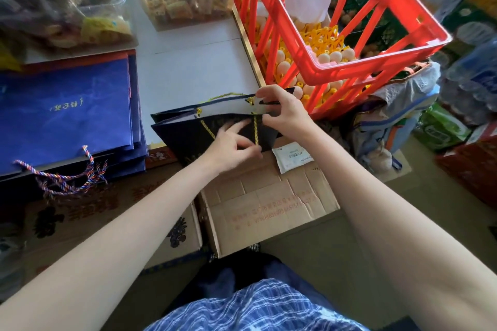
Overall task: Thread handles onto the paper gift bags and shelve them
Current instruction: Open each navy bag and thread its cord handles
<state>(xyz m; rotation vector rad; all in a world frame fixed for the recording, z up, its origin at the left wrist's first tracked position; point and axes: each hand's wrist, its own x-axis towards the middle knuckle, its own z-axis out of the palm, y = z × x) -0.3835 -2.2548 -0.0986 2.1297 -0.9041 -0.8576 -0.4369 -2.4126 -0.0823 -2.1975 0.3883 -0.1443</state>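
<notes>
Gaping dark bag [193,126], yellow cord [256,130]

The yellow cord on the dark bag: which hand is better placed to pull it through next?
Probably the left hand: its fingers already pinch the yellow cord below the rim of the dark bag. The right hand is holding that rim, steadying it.

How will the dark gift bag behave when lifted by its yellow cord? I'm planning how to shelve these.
The dark paper bag is folded flat, so it is probably light and fairly stiff, though thin paper may crease. The yellow cord, pinched by the left hand, looks limp and will likely go slack. The right hand grips the rim, where the bag gapes and may flex.
</notes>
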